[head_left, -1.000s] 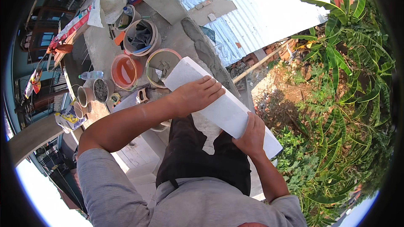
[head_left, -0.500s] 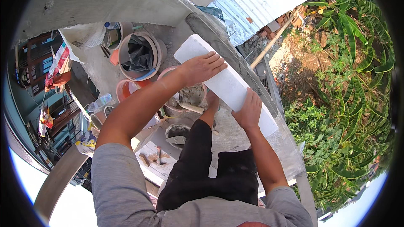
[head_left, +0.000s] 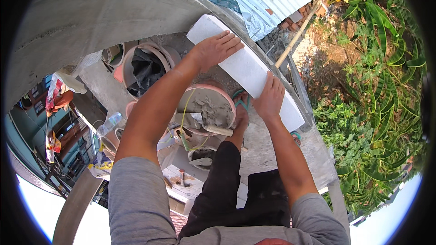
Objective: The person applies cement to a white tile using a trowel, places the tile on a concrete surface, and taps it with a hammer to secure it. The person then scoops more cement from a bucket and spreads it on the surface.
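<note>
A long white building block (head_left: 247, 70) lies lengthwise along the low wall's edge, slanting from far left to near right. My left hand (head_left: 220, 50) rests across its top toward the far end, fingers reaching over the outer edge. Closer to the near end, my right hand (head_left: 271, 97) grips the block, its thumb on the inner side and fingers over the top. Below the block stands a round tub of wet mortar (head_left: 211, 104), partly hidden by my left arm. A trowel (head_left: 190, 120) with a pale handle lies across this tub.
A bucket with a black plastic bag (head_left: 144, 66) stands to the left. Nearer me are a smaller mortar bucket (head_left: 202, 156) and a hammer (head_left: 182, 177). A grey wall (head_left: 109, 9) rises at the far left. Beyond the ledge are a bamboo pole (head_left: 297, 36) and green plants (head_left: 359, 140).
The block has come closer against the wall's edge and looks aligned with it, both hands still on it. My view has shifted, showing more of the mortar tub and my sandalled feet.
</note>
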Demonstrator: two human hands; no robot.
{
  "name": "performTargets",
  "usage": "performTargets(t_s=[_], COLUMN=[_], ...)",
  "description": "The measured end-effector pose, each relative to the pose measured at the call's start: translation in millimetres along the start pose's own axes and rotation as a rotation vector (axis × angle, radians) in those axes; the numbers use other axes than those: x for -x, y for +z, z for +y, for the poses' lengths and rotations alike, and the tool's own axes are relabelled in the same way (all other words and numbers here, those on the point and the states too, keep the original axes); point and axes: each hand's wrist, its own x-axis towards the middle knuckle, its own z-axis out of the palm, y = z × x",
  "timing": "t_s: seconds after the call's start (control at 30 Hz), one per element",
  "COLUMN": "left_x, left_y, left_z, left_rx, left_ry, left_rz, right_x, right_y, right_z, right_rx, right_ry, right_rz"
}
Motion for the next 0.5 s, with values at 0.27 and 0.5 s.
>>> performTargets(t_s=[0.27,0.5], left_x=[-7,-14], left_y=[16,26], left_z=[-23,-41], left_rx=[0.008,0.056], left_ry=[0.008,0.003], left_rz=[-0.032,-0.025], right_x=[-23,-43], right_y=[8,11], right_z=[-11,-16], right_rx=[0.041,0.030], right_ry=[0.013,0.045], right_rz=[0.020,-0.018])
